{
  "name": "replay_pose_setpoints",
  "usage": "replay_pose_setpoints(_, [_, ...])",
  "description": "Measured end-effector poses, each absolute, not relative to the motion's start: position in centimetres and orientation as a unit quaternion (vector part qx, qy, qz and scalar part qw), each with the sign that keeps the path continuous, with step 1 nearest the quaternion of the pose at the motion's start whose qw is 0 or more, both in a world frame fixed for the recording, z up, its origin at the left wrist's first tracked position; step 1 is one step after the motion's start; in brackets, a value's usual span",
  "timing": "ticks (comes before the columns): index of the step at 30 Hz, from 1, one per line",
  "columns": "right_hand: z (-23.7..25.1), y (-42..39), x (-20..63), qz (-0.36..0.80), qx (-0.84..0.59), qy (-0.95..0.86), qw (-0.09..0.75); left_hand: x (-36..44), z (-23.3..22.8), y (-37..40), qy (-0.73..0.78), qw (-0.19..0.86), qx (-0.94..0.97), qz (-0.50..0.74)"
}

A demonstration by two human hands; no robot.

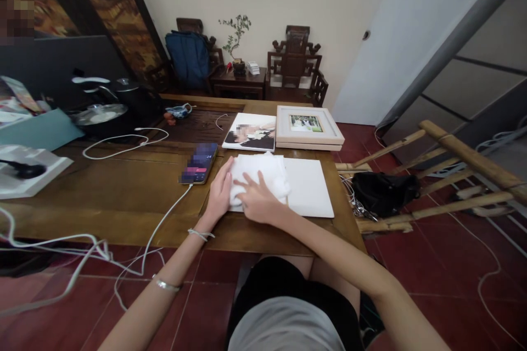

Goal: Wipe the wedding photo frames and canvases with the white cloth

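A folded white cloth (265, 167) lies bunched on a flat white panel (310, 186) near the front edge of the wooden table. My right hand (259, 200) presses on the cloth with its fingers spread. Beside the left edge of the cloth, my left hand (220, 191) rests with its fingers stretched out and close together, touching that side. The cloth and my right hand cover the left part of the panel.
Behind the panel are a photo print (251, 132) and a framed photo (307, 123). A plugged-in phone (198, 163) lies left of my hands. White cables, a kettle (134, 98) and a lidded pan (102, 115) occupy the left side. A bamboo rack (465, 153) stands right.
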State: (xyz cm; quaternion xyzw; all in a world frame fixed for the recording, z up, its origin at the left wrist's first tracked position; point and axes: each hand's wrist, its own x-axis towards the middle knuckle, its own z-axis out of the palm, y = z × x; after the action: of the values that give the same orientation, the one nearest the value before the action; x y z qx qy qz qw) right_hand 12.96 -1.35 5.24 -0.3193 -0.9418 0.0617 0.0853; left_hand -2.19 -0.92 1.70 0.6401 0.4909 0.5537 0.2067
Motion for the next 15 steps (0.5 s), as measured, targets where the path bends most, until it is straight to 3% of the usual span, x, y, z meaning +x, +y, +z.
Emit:
replay_pose_setpoints(5, [6.8, -6.3, 15.7, 0.083, -0.225, -0.968, 0.072, -2.1, 1.4, -0.8, 0.506, 0.184, 0.649, 0.538])
replay_pose_setpoints(9, [8.6, -6.2, 17.9, 0.101, -0.31, -0.944, 0.04, -1.8, 1.1, -0.8, 0.511, 0.168, 0.707, 0.459])
replay_pose_setpoints(15, [9.3, 0.7, 17.8, 0.099, -0.463, -0.879, 0.057, -1.8, 0.7, -0.4, 0.52, 0.145, 0.744, 0.393])
